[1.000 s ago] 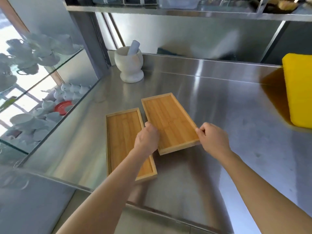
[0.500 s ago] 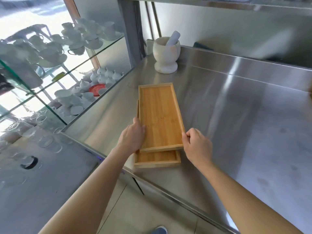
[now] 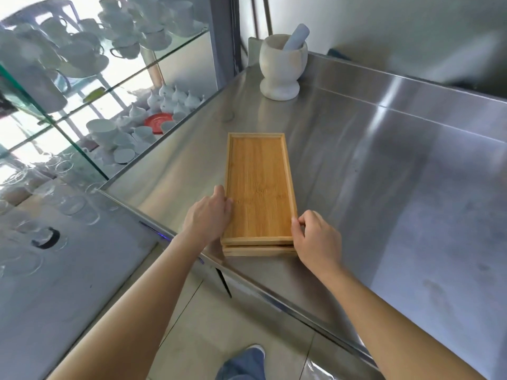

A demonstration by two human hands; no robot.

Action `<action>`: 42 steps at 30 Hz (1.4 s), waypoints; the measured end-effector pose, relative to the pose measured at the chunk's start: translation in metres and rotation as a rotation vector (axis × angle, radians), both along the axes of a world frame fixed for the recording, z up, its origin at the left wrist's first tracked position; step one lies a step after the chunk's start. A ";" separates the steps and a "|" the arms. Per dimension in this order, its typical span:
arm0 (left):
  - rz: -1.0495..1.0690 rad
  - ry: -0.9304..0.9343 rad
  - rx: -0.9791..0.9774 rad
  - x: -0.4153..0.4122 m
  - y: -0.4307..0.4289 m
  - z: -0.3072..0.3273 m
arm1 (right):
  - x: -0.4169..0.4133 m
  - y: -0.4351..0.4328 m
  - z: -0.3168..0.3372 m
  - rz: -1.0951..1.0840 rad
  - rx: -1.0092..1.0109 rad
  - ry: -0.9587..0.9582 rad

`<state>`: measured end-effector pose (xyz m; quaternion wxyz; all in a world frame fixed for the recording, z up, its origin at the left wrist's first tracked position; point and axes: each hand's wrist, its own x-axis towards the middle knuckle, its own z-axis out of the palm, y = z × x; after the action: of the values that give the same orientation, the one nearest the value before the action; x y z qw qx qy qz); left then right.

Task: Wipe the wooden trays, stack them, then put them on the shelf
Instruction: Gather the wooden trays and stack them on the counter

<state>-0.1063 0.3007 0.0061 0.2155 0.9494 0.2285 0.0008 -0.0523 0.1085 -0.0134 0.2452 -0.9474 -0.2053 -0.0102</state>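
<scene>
Two trays lie stacked at the near edge of the steel counter [image 3: 384,165], the top tray [image 3: 260,185] sitting almost square on the bottom tray [image 3: 259,251], of which only a thin near edge shows. Going left to right: glass shelves [image 3: 129,78] of white cups [image 3: 82,53] stand well apart on the far left; the left hand [image 3: 207,216] is curled against the stack's left long side, thumb on the top rim; the right hand [image 3: 318,237] pinches the near right corner, fingers bent close around the edge. Both hands hold narrowly on the stack, which rests on the counter, not lifted. Stacking looks all but done, a last squaring of edges, so the step ahead is likely the carry to the shelf. That calls for both hands to grip the pair together from the sides, so the top tray does not slide, and lift level. A mortar [image 3: 282,69] with pestle [image 3: 297,35] stands at the back, clear of the trays. Hard to tell: whether the fingers reach under the bottom tray, since the hands hide that side, and which shelf is meant. No cloth is in view, so the wiping cannot be checked.
</scene>
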 end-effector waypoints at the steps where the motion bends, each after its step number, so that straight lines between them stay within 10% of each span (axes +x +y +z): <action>1: 0.000 -0.004 -0.006 -0.001 0.000 0.000 | -0.001 -0.001 -0.001 -0.002 0.004 -0.005; 33: 0.230 -0.157 -0.209 -0.016 -0.011 -0.013 | -0.006 -0.010 -0.009 -0.027 0.136 0.041; 42: 0.598 -0.001 -1.221 -0.010 -0.020 0.024 | -0.001 0.008 0.003 -0.198 0.637 0.853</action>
<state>-0.1163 0.2802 0.0305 0.7036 0.5535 0.4405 -0.0684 -0.0531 0.1170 -0.0103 0.5796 -0.7612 0.0159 0.2906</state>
